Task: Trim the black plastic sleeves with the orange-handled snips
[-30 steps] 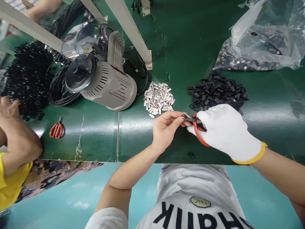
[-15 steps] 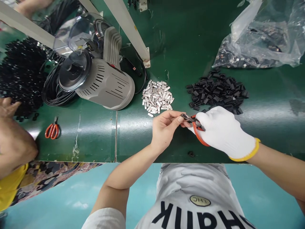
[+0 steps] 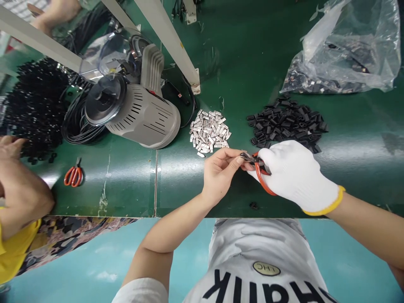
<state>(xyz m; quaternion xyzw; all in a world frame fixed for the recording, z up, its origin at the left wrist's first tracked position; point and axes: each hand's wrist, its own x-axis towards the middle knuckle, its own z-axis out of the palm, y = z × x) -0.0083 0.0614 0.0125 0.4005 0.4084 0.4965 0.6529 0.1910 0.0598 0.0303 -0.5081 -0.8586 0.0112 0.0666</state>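
Note:
My left hand (image 3: 220, 173), bare, pinches a small dark part (image 3: 248, 157) between thumb and fingertips above the green bench. My right hand (image 3: 293, 174), in a white knit glove with a yellow cuff, grips red-handled pliers (image 3: 260, 179). The pliers' dark jaws meet the small part, though the fingers partly hide the contact. Just beyond my hands lie a pile of small silver metal pieces (image 3: 210, 132) and a pile of black pieces (image 3: 287, 124), the black pile close to the glove.
A grey cylindrical machine (image 3: 142, 115) and coiled black cable (image 3: 82, 122) stand left of the piles. Further left are a black heap (image 3: 36, 107), red scissors (image 3: 73, 176) and a co-worker's hand (image 3: 12, 147). A clear bag of parts (image 3: 342, 54) lies at the back right.
My hands stay nearly in place, still holding the pliers and small part. The co-worker's arm has shifted slightly, and the whole view has moved a little.

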